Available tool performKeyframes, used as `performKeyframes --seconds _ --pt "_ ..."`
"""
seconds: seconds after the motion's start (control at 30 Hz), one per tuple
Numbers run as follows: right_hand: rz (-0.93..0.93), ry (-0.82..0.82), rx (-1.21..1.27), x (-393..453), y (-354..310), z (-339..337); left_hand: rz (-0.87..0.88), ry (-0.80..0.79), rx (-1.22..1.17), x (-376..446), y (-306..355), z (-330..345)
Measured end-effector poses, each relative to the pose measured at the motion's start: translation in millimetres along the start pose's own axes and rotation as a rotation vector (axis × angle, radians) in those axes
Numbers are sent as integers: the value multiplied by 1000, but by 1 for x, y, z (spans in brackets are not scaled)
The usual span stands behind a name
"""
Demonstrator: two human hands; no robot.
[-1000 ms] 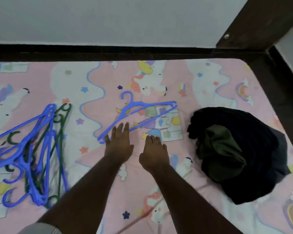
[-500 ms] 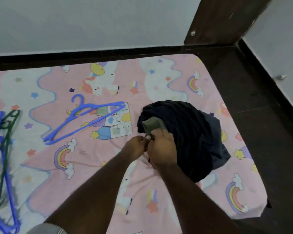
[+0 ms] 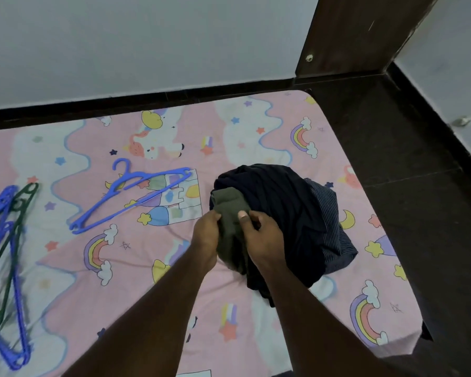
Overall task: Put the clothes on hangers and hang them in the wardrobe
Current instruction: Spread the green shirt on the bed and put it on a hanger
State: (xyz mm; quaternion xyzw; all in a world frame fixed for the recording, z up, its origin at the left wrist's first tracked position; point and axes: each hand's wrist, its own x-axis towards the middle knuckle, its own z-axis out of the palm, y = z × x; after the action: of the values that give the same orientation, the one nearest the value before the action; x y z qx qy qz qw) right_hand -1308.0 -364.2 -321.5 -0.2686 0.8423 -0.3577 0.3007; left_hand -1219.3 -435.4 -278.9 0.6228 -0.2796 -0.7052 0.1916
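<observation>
A pile of dark navy clothes (image 3: 286, 213) lies on the pink bed sheet (image 3: 152, 289), right of centre. An olive green garment (image 3: 230, 213) sits folded on the pile's left side. My left hand (image 3: 206, 235) grips its left edge and my right hand (image 3: 261, 235) pinches its right side, thumb on top. A single blue hanger (image 3: 131, 197) lies flat on the sheet to the left of the pile, apart from both hands.
A heap of blue and green hangers (image 3: 6, 262) lies at the bed's left edge. A striped dark cloth (image 3: 329, 221) shows on the pile's right. Dark floor (image 3: 419, 200) borders the bed on the right, with a brown wooden panel (image 3: 351, 34) beyond.
Both hands left the sheet near the single blue hanger, moved right to the pile and took hold of the olive garment. The view has turned to the right.
</observation>
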Motion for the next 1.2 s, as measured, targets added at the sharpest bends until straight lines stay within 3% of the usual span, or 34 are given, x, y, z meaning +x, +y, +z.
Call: performKeyframes --seconds 0.27,0.43,0.63,0.8,0.93,1.03,1.2 --pt "55 -114 -306 -9 -8 -7 35 -25 -133 -30 34 -24" --pt "9 -107 -166 -32 -41 -1 33 -105 -138 -56 51 -47" --pt "189 20 294 -65 -79 -12 65 -308 -84 -106 96 -50" --pt "553 5 1016 -83 -120 -21 181 -328 -27 -140 139 -77" --pt "515 49 1357 -97 -161 -39 220 -354 34 -158 166 -109" --pt "443 14 1588 -108 -191 -56 264 -271 164 -165 174 -133" --pt "180 -77 1728 -114 -244 -86 321 -196 264 -166 180 -159"
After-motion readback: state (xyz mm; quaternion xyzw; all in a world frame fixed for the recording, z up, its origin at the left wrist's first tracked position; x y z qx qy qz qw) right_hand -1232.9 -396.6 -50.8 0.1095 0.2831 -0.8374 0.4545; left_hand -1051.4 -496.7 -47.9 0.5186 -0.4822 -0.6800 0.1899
